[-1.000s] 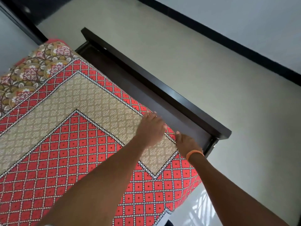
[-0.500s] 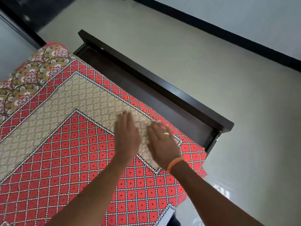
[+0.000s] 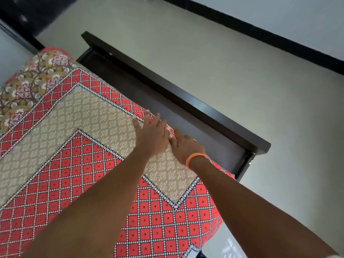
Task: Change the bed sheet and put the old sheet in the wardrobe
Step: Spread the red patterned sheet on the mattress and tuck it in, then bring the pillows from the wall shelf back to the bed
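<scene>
— What do we see at the fingers?

— We see the left hand [image 3: 151, 137] spread flat, fingers straight and slightly fanned, palm pressing the bed sheet [image 3: 78, 164] near its far edge. Nothing is gripped. The fingertips reach the red checked border where the cloth curves down.

— And the other?

— The right hand [image 3: 186, 146] lies just beside it, touching at the thumb side, fingers extended over the sheet's edge toward the gap by the dark wooden bed frame [image 3: 186, 95]. We cannot tell whether the fingertips curl under the cloth. A ring shows on one finger, an orange wristband [image 3: 195, 158] at the wrist.

— Where does the sheet lie?

— Spread over the mattress: red diamond checks, a beige patterned band, dotted black-and-white trim. A floral cushion or cover [image 3: 28, 84] sits at the far left. Beyond the frame we see pale floor [image 3: 242, 71] and a black skirting line [image 3: 260, 32].
</scene>
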`<state>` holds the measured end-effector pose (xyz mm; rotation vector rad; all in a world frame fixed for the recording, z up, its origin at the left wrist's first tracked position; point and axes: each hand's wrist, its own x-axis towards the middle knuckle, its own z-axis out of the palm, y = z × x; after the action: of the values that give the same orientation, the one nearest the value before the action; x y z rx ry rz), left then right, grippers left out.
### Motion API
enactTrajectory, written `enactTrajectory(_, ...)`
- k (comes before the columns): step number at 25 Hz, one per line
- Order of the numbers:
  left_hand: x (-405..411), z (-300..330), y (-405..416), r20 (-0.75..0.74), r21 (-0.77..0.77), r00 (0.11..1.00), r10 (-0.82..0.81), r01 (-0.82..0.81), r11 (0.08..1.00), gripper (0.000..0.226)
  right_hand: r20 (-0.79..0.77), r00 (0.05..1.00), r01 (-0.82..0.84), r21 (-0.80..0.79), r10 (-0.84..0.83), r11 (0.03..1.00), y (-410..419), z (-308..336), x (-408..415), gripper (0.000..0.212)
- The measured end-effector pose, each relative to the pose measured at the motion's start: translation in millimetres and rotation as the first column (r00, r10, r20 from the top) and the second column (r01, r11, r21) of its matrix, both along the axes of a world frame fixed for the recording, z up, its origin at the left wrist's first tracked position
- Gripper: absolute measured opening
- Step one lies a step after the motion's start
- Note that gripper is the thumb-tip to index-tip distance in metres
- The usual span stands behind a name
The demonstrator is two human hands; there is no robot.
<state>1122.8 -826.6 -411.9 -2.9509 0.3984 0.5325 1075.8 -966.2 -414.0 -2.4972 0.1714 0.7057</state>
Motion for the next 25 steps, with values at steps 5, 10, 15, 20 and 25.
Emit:
enactTrajectory(5, -5.7, 18.0, -59.8, -0.242, -0.164, 0.964, -0.109, 0.071, 0.984, 0.053, -0.108, 0.991, 0.068, -0.110, -0.080, 0.992, -36.2, -7.0, -26.6, 0.055)
enactTrajectory(10, -52.5, 45.4, -111.5, -0.392, -0.705, 0.918, 0.061, -0.342, 0.622, 0.033, -0.268, 0.926, 0.216, -0.206, -0.267, 0.954, -87.9, -6.3, -49.7, 0.031)
enactTrajectory(15, -106.3, 72.1, -92.9, -0.323, -0.759, 0.919, 0.225, -0.393, 0.518, 0.034, 0.037, 0.831, 0.554, -0.154, -0.555, 0.818, -100.3, 33.1, -94.4, 0.024)
enactTrajectory(20, -155.3, 154.5, -77.5, -0.384, -0.742, 0.880, 0.279, -0.474, 0.474, 0.029, 0.066, 0.605, 0.783, 0.133, -0.793, 0.608, -113.0, 134.3, -158.8, 0.025)
enactTrajectory(25, -194.3, 277.3, -93.3, -0.363, -0.786, 0.892, 0.271, -0.449, 0.425, 0.026, 0.036, 0.367, 0.909, 0.199, -0.929, 0.367, -135.8, 247.1, -228.8, 0.030)
